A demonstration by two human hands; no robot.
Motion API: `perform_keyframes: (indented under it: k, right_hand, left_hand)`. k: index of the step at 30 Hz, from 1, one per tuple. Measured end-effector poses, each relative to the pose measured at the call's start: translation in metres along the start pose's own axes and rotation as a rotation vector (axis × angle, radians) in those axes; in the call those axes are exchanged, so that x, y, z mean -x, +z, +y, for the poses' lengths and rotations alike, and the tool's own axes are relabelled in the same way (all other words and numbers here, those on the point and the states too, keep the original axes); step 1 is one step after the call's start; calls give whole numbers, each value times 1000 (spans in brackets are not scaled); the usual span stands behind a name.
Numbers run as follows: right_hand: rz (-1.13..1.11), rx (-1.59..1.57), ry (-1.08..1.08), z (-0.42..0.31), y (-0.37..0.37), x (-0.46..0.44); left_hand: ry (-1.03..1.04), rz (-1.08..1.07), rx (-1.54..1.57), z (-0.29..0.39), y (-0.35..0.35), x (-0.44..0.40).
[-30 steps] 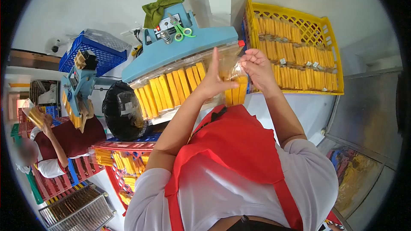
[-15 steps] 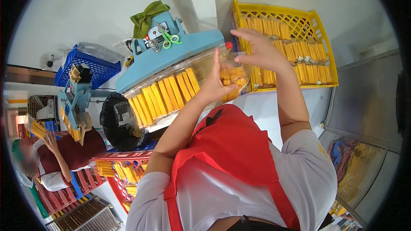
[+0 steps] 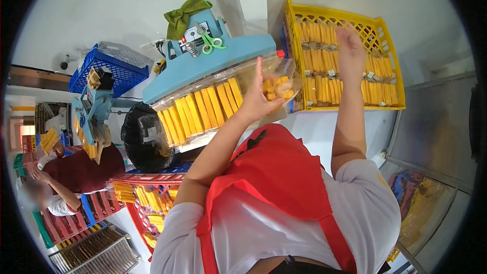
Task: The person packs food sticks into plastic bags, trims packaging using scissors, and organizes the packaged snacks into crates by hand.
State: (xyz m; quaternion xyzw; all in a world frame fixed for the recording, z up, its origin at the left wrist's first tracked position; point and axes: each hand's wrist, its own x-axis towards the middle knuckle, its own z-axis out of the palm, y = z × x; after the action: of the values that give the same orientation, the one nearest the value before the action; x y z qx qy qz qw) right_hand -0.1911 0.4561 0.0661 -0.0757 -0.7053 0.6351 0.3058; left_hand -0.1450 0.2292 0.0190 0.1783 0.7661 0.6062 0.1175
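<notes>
My left hand (image 3: 259, 95) is at the right end of the blue sealing machine (image 3: 213, 66), fingers stretched upward and thumb apart. It is against the clear plastic by a row of packed yellow bars (image 3: 203, 106); whether it touches the plastic is hard to tell. Just right of it sits a clear bag of short yellow pieces (image 3: 279, 87). My right hand (image 3: 350, 48) hangs over the yellow crate (image 3: 393, 63), blurred, so its fingers cannot be made out. Rows of bagged yellow bars (image 3: 319, 61) fill that crate.
Green-handled scissors (image 3: 212, 44) and a green cloth (image 3: 185, 18) lie on the machine. At left stand a black-lined bin (image 3: 144, 142), a blue crate (image 3: 104, 73) and a second sealer (image 3: 93, 111). A person in a dark red apron (image 3: 94, 170) works there beside a red crate (image 3: 133, 218).
My right hand has moved away from the bag of short pieces, up and right over the yellow crate. My left hand stays by the machine. The other person's raised hand has shifted.
</notes>
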Motion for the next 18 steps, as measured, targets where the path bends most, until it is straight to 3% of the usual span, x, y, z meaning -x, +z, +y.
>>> perform_keyframes:
  k: [1,3,6,7,9,13,15,16,18]
  right_hand:
    - [-99,162,-139,12,0,7]
    - [-342,230,-116,29,-4,26]
    - [-753,-300,337,44,-7,64]
    - [-740,-306,338,49,-2,71]
    - [-731,-40,137,52,10,85]
    - [-647,-171,196,42,17,91]
    - [-715,-216,32,33,16,93]
    - [-709,-221,30,30,16,91]
    - [-899,-293,170,26,13,89]
  left_hand:
    - [1,-1,-1,-3,0,0]
    - [58,58,-51,-9,1,-2]
    - [84,111,-23,-19,1,-6]
    - [84,98,-29,-19,-1,-8]
    - [235,165,-522,-17,-5,-11]
    - [176,134,-702,-1,-19,2]
    - [-88,42,-324,7,-19,12]
    - [-85,38,-331,5,-19,14]
    - [-68,61,113,1,-15,18]
